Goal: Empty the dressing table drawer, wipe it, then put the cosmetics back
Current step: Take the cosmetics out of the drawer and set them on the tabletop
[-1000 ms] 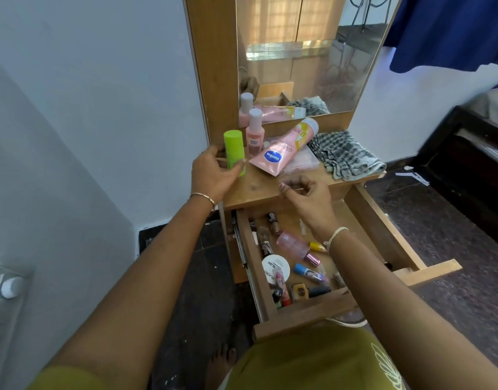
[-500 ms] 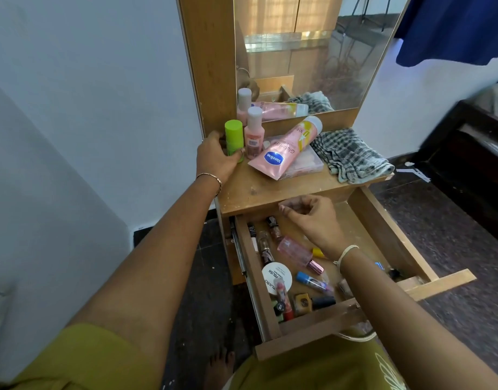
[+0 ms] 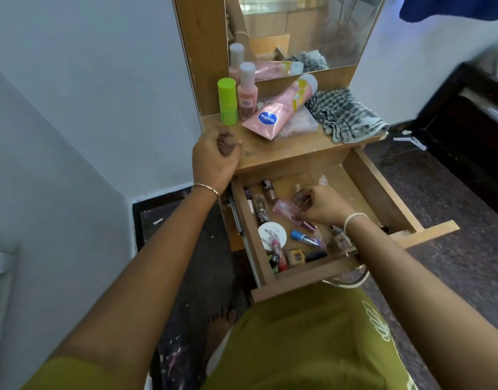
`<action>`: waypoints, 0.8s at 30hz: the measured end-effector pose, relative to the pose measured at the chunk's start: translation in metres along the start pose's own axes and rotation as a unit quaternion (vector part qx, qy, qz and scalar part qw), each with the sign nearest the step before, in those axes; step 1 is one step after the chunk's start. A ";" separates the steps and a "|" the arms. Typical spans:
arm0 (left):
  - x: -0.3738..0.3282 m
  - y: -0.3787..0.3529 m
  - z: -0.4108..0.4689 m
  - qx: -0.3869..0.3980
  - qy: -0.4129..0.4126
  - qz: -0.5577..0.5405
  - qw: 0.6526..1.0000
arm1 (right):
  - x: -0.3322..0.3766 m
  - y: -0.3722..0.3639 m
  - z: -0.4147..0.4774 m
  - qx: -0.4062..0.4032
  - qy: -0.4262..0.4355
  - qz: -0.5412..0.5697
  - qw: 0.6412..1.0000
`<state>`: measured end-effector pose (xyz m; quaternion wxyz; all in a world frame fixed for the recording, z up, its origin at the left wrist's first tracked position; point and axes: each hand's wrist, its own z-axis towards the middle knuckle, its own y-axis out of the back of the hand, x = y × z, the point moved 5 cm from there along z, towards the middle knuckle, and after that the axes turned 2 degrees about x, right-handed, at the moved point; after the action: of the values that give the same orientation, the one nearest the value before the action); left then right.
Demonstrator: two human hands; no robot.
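Your right hand (image 3: 324,205) is inside the open drawer (image 3: 380,192), fingers curled and pinching the pink bottle (image 3: 284,208), which lies on its side near the drawer's middle. Around it lie small cosmetics, among them a white compact (image 3: 271,233) and a blue tube (image 3: 307,238). Your left hand (image 3: 217,153) is at the front left corner of the top (image 3: 284,153), fingers loosely curled, holding nothing. On the top: green stick (image 3: 227,101), pink tube (image 3: 281,108), checked cloth (image 3: 346,116).

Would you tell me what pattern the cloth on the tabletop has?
The cloth is checked in dark grey and white, seen in the head view.
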<state>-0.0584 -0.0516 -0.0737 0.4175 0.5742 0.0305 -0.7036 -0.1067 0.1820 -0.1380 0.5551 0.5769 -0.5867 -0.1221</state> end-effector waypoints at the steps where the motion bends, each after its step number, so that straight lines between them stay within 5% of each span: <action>1: -0.003 -0.004 -0.010 0.025 -0.023 0.000 0.999 | -0.001 -0.002 0.000 0.003 -0.001 -0.023 1.000; 7: -0.026 -0.022 -0.053 0.123 -0.129 0.043 0.983 | 0.004 -0.008 0.000 0.003 -0.020 -0.143 0.990; 11: -0.023 -0.037 -0.072 0.212 -0.124 0.056 0.968 | 0.008 -0.010 -0.004 -0.015 -0.024 -0.182 0.983; 20: -0.027 -0.056 -0.085 0.355 -0.111 0.159 0.914 | 0.022 0.024 -0.031 -0.074 0.046 -0.076 0.993; 24: -0.031 -0.062 -0.088 0.358 -0.109 0.147 0.916 | 0.035 0.047 -0.044 -0.114 0.066 -0.003 0.991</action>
<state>-0.0286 0.0517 -0.1041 0.2836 0.6027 -0.3539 -0.6566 -0.0871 0.1894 -0.0681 0.6544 0.5187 -0.5291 -0.1509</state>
